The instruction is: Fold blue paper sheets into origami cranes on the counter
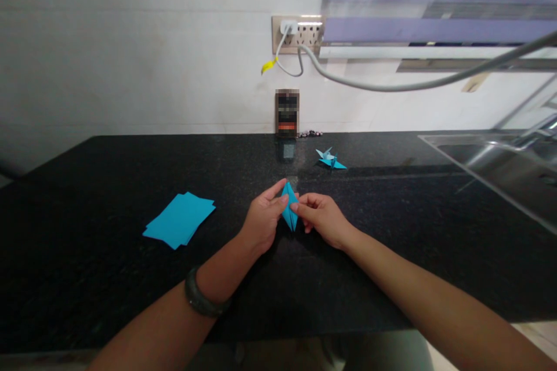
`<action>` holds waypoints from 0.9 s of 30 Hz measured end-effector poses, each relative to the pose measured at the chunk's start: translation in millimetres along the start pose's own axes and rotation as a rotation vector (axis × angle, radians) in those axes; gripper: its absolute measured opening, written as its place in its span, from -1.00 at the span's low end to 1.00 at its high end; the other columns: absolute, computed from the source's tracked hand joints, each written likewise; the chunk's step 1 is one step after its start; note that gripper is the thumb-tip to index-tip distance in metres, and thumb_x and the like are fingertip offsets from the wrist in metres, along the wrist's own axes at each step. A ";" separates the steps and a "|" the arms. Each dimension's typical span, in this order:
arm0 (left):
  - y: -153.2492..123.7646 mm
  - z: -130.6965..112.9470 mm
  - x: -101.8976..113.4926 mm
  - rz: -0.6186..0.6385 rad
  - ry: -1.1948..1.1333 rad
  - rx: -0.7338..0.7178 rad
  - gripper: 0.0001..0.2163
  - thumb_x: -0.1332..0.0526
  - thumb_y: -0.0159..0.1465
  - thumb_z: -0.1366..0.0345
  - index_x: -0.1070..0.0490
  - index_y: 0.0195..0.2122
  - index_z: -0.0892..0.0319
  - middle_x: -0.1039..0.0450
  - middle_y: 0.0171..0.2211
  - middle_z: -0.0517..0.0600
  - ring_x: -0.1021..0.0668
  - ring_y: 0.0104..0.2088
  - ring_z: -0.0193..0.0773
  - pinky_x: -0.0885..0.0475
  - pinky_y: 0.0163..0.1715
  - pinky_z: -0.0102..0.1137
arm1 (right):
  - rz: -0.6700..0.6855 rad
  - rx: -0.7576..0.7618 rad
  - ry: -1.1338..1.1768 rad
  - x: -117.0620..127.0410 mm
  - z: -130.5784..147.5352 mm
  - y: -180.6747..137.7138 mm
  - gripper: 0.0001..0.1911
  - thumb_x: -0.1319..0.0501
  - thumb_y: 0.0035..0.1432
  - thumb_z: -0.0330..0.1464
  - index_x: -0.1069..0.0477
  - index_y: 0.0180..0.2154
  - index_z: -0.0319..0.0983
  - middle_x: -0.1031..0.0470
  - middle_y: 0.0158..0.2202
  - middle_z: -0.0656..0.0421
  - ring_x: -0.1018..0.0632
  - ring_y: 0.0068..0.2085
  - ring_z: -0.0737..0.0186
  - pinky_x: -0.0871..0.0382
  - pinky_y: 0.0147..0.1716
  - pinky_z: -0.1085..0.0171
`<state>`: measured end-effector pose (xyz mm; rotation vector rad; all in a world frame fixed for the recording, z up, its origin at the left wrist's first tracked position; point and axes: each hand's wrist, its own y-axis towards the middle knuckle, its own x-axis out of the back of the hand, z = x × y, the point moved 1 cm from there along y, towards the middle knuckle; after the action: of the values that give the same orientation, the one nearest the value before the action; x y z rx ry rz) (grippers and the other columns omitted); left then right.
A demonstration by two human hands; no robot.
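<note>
A blue sheet of origami paper [289, 215], folded into a narrow diamond with a slit at its lower end, is held between both hands over the counter. My left hand [264, 217] grips its left side, thumb on the front face and fingers behind. My right hand [322, 217] pinches the right edge, with the thumb on the front and the other fingers curled. To the left lies a loose stack of flat blue paper squares [179, 220]. Folded paper cranes [331, 160], one paler than the other, stand beyond my right hand.
The black stone counter [108, 290] meets a pale wall. A phone-like object with a blurred screen [287, 113] leans there beside a beaded strand [310, 134]. Above is a socket panel [310, 35] with a plug and a grey cable [383, 87]. A metal sink [513, 168] is at the right.
</note>
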<state>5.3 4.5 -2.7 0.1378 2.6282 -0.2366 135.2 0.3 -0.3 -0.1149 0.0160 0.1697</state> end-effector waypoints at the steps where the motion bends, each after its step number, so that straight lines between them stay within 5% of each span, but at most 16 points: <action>1: 0.1 0.8 0.0 0.004 0.006 -0.016 -0.46 -0.27 0.05 0.37 -0.23 0.08 0.28 -0.54 -0.35 0.05 -0.54 -0.33 -0.30 -0.40 -0.27 -0.41 | 0.002 0.009 0.001 0.0 0.5 -0.3 -0.68 -0.32 -0.19 -0.18 -0.29 -0.57 -0.27 -0.22 -0.73 0.36 -0.23 -0.71 0.50 -0.14 -0.75 0.45; 6: -3.9 1.0 -0.8 0.029 0.290 -0.115 -0.73 -0.27 0.05 0.20 -0.47 -0.29 0.29 -0.50 -0.47 -0.01 -0.48 -0.47 -0.35 -0.36 -0.41 -0.45 | -0.096 0.090 0.047 2.0 0.5 -0.6 -0.69 -0.35 -0.22 -0.21 -0.31 -0.63 -0.28 -0.25 -0.74 0.34 -0.21 -0.73 0.52 -0.05 -0.76 0.45; 11: -10.3 -4.2 -2.4 -0.101 0.516 -0.180 -0.76 -0.28 0.01 0.16 -0.41 -0.59 0.27 -0.34 -0.70 -0.13 -0.32 -0.66 -0.45 -0.19 -0.64 -0.52 | -0.114 0.102 0.088 1.4 -1.0 -2.7 -0.70 -0.36 -0.24 -0.24 -0.34 -0.65 -0.29 -0.29 -0.74 0.32 -0.23 -0.74 0.51 -0.06 -0.75 0.44; 15: -10.3 -6.2 -4.2 -0.129 0.513 -0.203 -0.73 -0.29 -0.02 0.15 -0.38 -0.65 0.27 -0.26 -0.76 -0.16 -0.23 -0.71 -0.49 -0.10 -0.70 -0.53 | -0.094 0.098 0.150 0.6 -0.9 -3.1 -0.72 -0.37 -0.24 -0.25 -0.35 -0.65 -0.30 -0.33 -0.75 0.30 -0.28 -0.73 0.49 -0.12 -0.72 0.43; 21: -8.9 -3.1 -5.3 0.002 0.382 -0.083 -0.74 -0.27 0.02 0.13 -0.44 -0.47 0.26 -0.45 -0.56 -0.05 -0.45 -0.54 -0.38 -0.35 -0.49 -0.45 | -0.120 0.108 0.170 2.2 0.2 -3.0 -0.74 -0.36 -0.22 -0.25 -0.41 -0.60 -0.30 -0.43 -0.69 0.22 -0.35 -0.67 0.45 -0.21 -0.65 0.41; 27: -10.6 -4.4 -4.0 0.007 0.484 -0.109 -0.78 -0.24 0.05 0.16 -0.41 -0.53 0.24 -0.43 -0.61 -0.06 -0.47 -0.54 -0.34 -0.38 -0.49 -0.43 | -0.054 0.182 0.023 2.4 4.1 -3.4 -0.72 -0.35 -0.20 -0.23 -0.36 -0.53 -0.28 -0.41 -0.64 0.25 -0.36 -0.62 0.43 -0.17 -0.68 0.43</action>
<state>5.2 -5.3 4.6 0.1865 3.1125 -0.0599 138.1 -2.2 4.1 0.0643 0.0513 0.1122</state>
